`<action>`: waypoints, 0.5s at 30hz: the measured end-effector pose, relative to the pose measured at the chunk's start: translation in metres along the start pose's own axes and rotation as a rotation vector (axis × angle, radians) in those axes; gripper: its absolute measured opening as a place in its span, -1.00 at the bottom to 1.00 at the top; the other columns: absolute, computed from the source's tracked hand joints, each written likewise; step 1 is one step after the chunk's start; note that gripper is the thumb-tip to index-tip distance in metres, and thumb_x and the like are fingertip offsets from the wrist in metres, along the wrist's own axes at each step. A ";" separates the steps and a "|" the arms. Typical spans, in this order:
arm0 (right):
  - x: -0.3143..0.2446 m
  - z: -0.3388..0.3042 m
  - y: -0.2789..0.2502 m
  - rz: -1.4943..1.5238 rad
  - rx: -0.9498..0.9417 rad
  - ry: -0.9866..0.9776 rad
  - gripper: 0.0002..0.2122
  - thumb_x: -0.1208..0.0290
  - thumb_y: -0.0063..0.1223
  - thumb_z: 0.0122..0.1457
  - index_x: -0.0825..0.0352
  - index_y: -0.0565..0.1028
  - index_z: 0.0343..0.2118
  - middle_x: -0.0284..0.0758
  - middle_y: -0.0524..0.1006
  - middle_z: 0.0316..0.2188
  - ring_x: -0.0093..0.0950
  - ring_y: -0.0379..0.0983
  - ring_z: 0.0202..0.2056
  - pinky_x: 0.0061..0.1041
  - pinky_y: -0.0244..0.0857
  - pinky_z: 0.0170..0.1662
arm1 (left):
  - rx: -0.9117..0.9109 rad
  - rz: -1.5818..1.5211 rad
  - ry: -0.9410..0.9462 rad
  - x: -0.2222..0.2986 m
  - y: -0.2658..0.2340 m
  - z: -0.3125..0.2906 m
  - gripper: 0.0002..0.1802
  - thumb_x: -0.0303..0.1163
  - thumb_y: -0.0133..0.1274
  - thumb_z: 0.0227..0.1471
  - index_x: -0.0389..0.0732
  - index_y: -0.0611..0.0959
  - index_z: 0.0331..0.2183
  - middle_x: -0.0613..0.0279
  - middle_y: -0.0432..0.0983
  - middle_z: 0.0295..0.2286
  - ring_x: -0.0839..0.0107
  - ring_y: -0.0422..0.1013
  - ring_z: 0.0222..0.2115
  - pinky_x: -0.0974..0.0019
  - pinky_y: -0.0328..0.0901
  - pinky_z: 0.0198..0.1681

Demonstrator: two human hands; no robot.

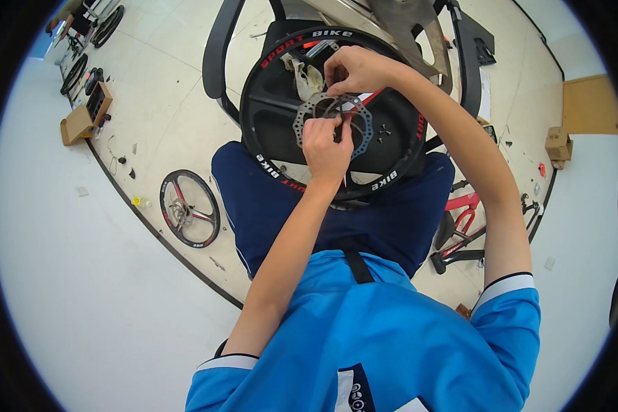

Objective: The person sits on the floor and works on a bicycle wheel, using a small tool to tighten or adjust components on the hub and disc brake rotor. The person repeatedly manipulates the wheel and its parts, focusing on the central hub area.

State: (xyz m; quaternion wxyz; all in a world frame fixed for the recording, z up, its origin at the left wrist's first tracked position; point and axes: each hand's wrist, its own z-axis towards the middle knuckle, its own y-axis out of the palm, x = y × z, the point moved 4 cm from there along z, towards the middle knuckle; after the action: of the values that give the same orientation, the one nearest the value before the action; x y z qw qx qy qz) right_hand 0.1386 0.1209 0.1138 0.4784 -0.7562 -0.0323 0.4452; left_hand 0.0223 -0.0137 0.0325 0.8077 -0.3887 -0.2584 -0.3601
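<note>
A black bicycle wheel (268, 89) with red and white lettering lies flat on a black chair seat in front of my knees. A silver toothed brake disc (309, 110) sits on its hub. My left hand (326, 147) pinches the near part of the disc at the hub. My right hand (357, 69) reaches over from the far side, fingertips closed on the disc's far rim. A crumpled pale glove or rag (307, 77) lies on the wheel beside the disc. A few small dark bolts (384, 130) rest on the wheel to the right.
A second black wheel (189, 208) lies on the floor at left. Cardboard boxes (82, 118) and more wheels (75, 72) stand at far left. A red bike frame (463, 223) lies at right, and a small box (558, 144) sits on the floor beyond it. The chair's black armrests (216, 51) flank the wheel.
</note>
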 end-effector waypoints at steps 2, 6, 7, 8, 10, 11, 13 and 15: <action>0.001 -0.007 0.000 -0.048 0.031 0.009 -0.76 0.32 0.36 0.04 0.43 0.64 -0.38 -0.17 0.66 -0.49 -0.39 0.61 -0.43 -0.42 0.44 -0.31 | -0.025 -0.058 0.007 -0.003 0.003 0.000 -0.87 -0.53 0.35 -0.09 -0.30 0.68 -0.46 0.12 0.55 -0.45 0.13 0.46 -0.37 0.15 0.35 -0.29; 0.003 -0.042 -0.006 -0.350 0.097 -0.003 -0.74 0.27 0.31 0.14 0.42 0.62 -0.35 -0.14 0.59 -0.46 -0.19 0.55 -0.38 -0.32 0.42 -0.29 | -0.033 -0.100 0.045 -0.013 0.005 0.000 -0.88 -0.55 0.34 -0.10 -0.30 0.69 -0.45 0.15 0.53 -0.42 0.14 0.45 -0.38 0.18 0.35 -0.30; 0.002 -0.054 -0.006 -0.354 0.163 -0.036 -0.75 0.28 0.29 0.15 0.42 0.61 -0.33 -0.14 0.58 -0.44 -0.17 0.54 -0.36 -0.29 0.42 -0.28 | -0.032 -0.104 0.048 -0.014 0.002 -0.001 -0.88 -0.57 0.33 -0.10 -0.30 0.70 -0.43 0.16 0.53 -0.42 0.16 0.45 -0.38 0.19 0.35 -0.29; 0.002 -0.070 -0.004 -0.360 0.229 -0.060 -0.75 0.29 0.27 0.17 0.42 0.60 -0.30 -0.14 0.57 -0.43 -0.14 0.53 -0.34 -0.27 0.41 -0.27 | -0.034 -0.111 0.050 -0.014 0.002 -0.001 -0.88 -0.57 0.33 -0.11 -0.30 0.71 -0.42 0.16 0.54 -0.41 0.16 0.45 -0.37 0.20 0.35 -0.29; 0.005 -0.096 0.009 -0.406 0.312 -0.029 -0.79 0.30 0.18 0.22 0.36 0.59 -0.24 -0.18 0.56 -0.37 -0.15 0.55 -0.26 -0.24 0.44 -0.20 | -0.038 -0.122 0.054 -0.015 0.001 -0.002 -0.87 -0.59 0.32 -0.11 -0.30 0.72 -0.41 0.17 0.54 -0.41 0.17 0.45 -0.37 0.20 0.36 -0.29; 0.004 -0.106 0.018 -0.445 0.370 -0.043 -0.80 0.31 0.19 0.22 0.36 0.59 -0.25 -0.20 0.55 -0.38 -0.18 0.55 -0.28 -0.26 0.45 -0.22 | -0.047 -0.116 0.074 -0.016 0.001 -0.002 -0.86 -0.59 0.33 -0.12 -0.30 0.72 -0.39 0.17 0.54 -0.40 0.17 0.45 -0.37 0.20 0.36 -0.28; 0.001 -0.120 0.031 -0.491 0.470 -0.028 -0.81 0.31 0.20 0.22 0.36 0.57 -0.27 -0.22 0.53 -0.40 -0.22 0.55 -0.30 -0.30 0.45 -0.25 | -0.071 -0.127 0.085 -0.015 0.002 -0.001 -0.86 -0.59 0.32 -0.12 -0.31 0.72 -0.40 0.17 0.55 -0.39 0.17 0.45 -0.36 0.20 0.36 -0.29; -0.002 -0.127 0.040 -0.506 0.554 0.030 -0.80 0.31 0.22 0.20 0.36 0.56 -0.29 -0.24 0.51 -0.41 -0.26 0.54 -0.32 -0.33 0.45 -0.27 | -0.118 -0.127 0.077 -0.016 0.000 0.000 -0.83 -0.58 0.34 -0.12 -0.30 0.74 -0.36 0.16 0.55 -0.39 0.18 0.46 -0.35 0.23 0.38 -0.26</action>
State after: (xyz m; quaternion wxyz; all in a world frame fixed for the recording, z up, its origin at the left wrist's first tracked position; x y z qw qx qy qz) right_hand 0.2123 0.0098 0.1032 0.7601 -0.5727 -0.0895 0.2936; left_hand 0.0129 -0.0078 0.0209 0.7682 -0.4044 -0.2298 -0.4399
